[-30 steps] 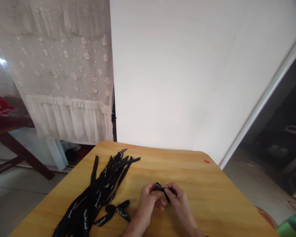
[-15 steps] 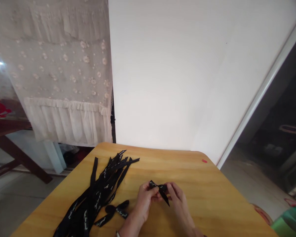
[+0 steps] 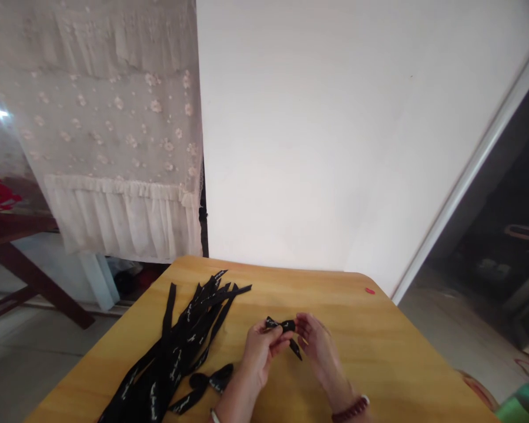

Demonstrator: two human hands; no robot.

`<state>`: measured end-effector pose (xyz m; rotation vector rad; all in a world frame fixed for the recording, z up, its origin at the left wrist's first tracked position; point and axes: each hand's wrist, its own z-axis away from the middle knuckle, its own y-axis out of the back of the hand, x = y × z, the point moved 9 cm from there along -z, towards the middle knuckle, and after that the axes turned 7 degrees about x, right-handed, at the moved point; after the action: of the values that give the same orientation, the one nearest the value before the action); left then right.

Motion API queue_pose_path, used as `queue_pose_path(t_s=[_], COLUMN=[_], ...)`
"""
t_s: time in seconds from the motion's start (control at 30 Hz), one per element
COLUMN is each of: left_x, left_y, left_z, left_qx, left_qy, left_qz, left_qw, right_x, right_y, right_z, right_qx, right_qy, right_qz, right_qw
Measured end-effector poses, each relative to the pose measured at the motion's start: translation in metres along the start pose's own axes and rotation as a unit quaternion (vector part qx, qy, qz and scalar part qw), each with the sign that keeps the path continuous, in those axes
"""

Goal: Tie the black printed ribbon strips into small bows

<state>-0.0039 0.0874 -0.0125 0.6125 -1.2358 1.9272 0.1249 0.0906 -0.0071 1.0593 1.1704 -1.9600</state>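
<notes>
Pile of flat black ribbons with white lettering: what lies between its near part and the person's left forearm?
One looped black ribbon bow, on the light wooden tabletop, its right side partly behind the left forearm; the head view shows it.

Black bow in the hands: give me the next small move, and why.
Probably have the right hand pinch the ribbon tail and draw it gently: the left hand pinches the black bow, while the tail's lower end hangs free close to the right hand, so a light pull might snug the bow.
</notes>
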Motion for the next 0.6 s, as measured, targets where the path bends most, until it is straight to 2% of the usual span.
queue_pose_path(t_s=[0.13, 0.33, 0.43, 0.6], left_x=[-0.01, -0.009, -0.009, -0.011], left_y=[-0.002, -0.006, -0.006, -0.006], left_z=[-0.007, -0.011, -0.013, -0.014], left_qx=[-0.027, -0.051, -0.05, -0.052], left_qy=[-0.008, -0.04, -0.051, -0.052], left_qz=[-0.002, -0.031, -0.031, -0.043], left_qw=[1.0, 0.997, 0.997, 0.996], right_x=[0.008, 0.012, 0.012, 0.022], right_y=[-0.004, -0.008, -0.008, 0.002], right_z=[-0.006, -0.008, -0.007, -0.005], right_qx=[-0.032, -0.072, -0.069, -0.045], right_qy=[0.024, 0.04, 0.047, 0.011], right_qz=[-0.022, -0.008, -0.003, 0.031], right_qw=[0.999, 0.997, 0.997, 0.998])
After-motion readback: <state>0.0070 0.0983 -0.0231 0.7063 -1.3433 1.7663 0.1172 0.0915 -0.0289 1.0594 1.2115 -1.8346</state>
